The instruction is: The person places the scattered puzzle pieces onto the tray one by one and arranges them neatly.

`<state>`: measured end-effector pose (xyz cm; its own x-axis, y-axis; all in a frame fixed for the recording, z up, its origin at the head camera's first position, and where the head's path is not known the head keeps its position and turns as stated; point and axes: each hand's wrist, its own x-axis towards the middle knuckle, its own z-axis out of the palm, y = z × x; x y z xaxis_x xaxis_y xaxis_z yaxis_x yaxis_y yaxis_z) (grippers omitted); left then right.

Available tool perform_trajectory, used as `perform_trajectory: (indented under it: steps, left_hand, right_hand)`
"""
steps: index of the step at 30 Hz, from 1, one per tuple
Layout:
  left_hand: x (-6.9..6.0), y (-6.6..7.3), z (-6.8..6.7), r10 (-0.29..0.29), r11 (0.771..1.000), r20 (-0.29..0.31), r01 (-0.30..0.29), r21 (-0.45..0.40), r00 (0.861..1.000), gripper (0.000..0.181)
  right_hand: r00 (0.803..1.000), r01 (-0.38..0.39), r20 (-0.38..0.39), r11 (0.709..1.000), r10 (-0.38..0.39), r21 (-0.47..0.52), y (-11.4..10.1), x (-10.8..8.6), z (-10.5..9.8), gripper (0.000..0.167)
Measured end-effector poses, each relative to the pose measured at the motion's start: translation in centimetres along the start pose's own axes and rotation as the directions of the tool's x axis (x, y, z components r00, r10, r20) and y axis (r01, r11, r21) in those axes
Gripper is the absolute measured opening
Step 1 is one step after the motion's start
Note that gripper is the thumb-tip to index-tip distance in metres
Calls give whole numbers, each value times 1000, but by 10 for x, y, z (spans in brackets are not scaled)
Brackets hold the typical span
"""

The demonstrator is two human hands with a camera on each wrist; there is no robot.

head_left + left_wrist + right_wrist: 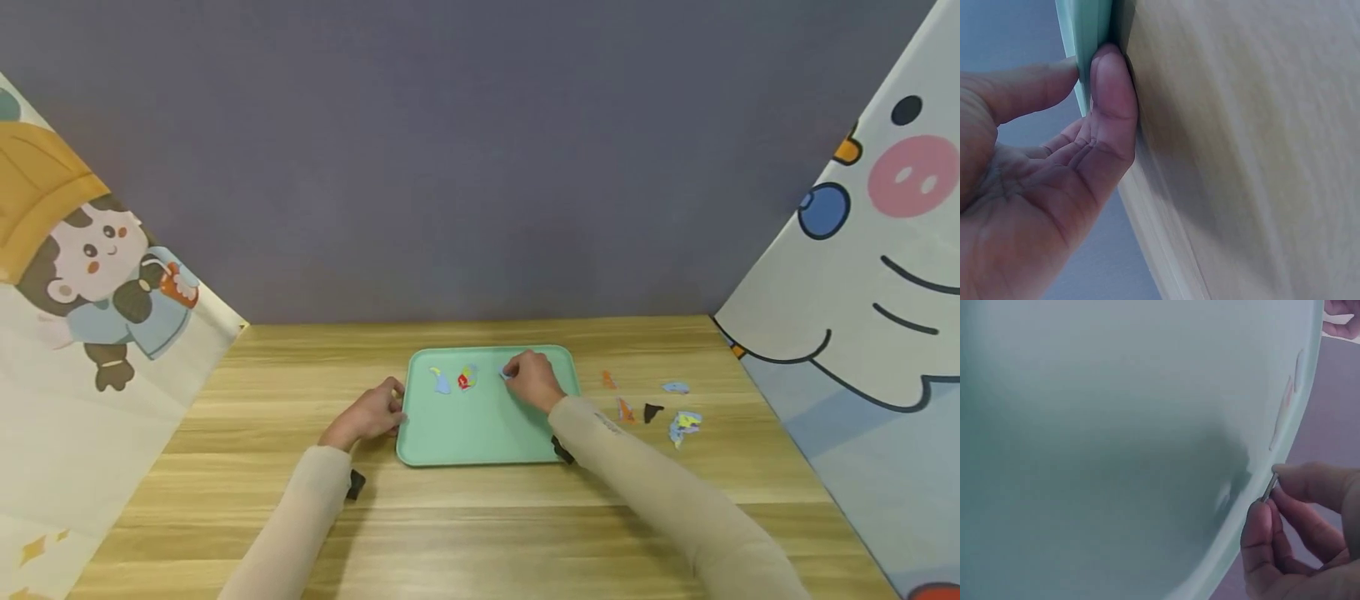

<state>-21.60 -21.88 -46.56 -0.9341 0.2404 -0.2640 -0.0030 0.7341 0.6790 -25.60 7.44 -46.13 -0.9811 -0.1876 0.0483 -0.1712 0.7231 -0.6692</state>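
R hand (534, 382) pinches thin pc (1270, 486), mostly covered, shape unclear

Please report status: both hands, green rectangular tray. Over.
Left hand grips tray at left edge. Right hand pinches thin pale-blue piece over tray. Flat multicoloured pieces lie inside. No obstruction visible.

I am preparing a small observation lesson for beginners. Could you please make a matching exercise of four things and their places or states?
1. left hand
2. right hand
3. black piece
4. red-patched piece

A. lying on the tray
B. pinching a small piece
C. on the table, right of the tray
D. gripping the tray's edge

Pairs: 1-D; 2-B; 3-C; 4-A
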Motion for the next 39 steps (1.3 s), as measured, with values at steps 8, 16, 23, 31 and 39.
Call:
perform_trajectory:
  steps: [8,16,23,31,39]
  left_hand:
    - [3,2,4,-14,1000,11,14,-2,1000,39]
    - [4,5,7,-4,1000,12,4,12,1000,39]
    - [6,5,6,7,998,20,-8,61,1000,40]
    - [1,8,2,2,999,12,-2,46,1000,40]
    - [-1,4,-2,-16,999,6,15,30,1000,38]
  right_hand:
    - [996,-87,15,996,87,4,-2,4,10,21]
    - [994,-109,23,992,110,-64,-10,10,14,17]
    - [997,-70,26,991,74,-116,-16,12,13,19]
    - [995,-36,86,985,50,-167,-17,16,12,23]
    - [987,53,158,986,-28,-156,-15,5,-8,30]
